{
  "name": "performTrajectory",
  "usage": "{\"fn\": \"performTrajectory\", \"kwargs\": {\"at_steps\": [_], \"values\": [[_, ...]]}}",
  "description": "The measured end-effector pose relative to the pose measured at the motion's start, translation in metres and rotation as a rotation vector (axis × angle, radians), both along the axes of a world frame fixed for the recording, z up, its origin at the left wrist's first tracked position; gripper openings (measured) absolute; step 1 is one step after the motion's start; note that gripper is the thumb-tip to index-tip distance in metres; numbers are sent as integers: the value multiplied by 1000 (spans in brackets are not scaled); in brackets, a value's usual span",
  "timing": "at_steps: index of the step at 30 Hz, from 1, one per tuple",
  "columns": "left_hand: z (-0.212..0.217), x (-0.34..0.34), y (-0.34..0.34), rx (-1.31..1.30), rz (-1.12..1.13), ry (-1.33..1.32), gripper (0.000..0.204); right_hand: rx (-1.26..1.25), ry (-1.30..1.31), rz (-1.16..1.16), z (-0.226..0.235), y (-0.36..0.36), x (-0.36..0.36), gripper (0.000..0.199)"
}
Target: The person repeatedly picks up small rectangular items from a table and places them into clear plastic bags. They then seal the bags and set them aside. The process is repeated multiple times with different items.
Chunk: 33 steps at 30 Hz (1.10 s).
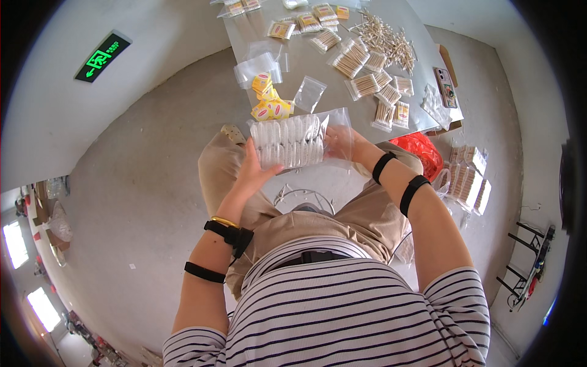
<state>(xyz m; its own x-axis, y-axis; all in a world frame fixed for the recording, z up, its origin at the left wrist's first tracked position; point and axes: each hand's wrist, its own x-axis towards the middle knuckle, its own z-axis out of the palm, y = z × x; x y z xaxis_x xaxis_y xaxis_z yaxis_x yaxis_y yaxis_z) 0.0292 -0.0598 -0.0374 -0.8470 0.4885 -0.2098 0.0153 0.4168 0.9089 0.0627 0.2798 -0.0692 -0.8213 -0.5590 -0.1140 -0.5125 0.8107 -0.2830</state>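
Note:
A clear plastic bag (287, 144) filled with two rows of small packs, their white ends showing, is held between my hands at the table's near edge. My left hand (252, 171) grips its left end, fingers up the side and thumb along the bottom. At the other end, my right hand (343, 142) is closed on the bag's loose clear flap and shows partly through the film. Just beyond the bag lie yellow printed cards (271, 107) and a flat clear bag (310, 93). Several bagged cotton swab packs (365, 85) are spread to the right.
Loose cotton swabs (386, 41) form a heap on the grey table (306, 61). Empty clear bags (259, 68) lie at its left edge, a phone (447, 87) at its right. A red bag (420, 153) and stacked swab packs (468, 177) stand on the floor to the right.

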Motion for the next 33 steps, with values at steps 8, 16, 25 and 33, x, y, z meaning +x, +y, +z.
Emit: {"fn": "performTrajectory", "kwargs": {"at_steps": [8,16,25,33], "values": [[5,-11,-13,291,327,-524,55,40,15,3,-6,-3,0,67],[-17,-14,-19,103,143,-214,54,-43,10,-23,-1,-2,-1,60],[-6,-19,-3,78,62,-149,74,-393,-152,-128,-13,9,6,35],[-9,-24,-3,35,53,-153,80,-882,-910,-728,6,7,9,41]]}}
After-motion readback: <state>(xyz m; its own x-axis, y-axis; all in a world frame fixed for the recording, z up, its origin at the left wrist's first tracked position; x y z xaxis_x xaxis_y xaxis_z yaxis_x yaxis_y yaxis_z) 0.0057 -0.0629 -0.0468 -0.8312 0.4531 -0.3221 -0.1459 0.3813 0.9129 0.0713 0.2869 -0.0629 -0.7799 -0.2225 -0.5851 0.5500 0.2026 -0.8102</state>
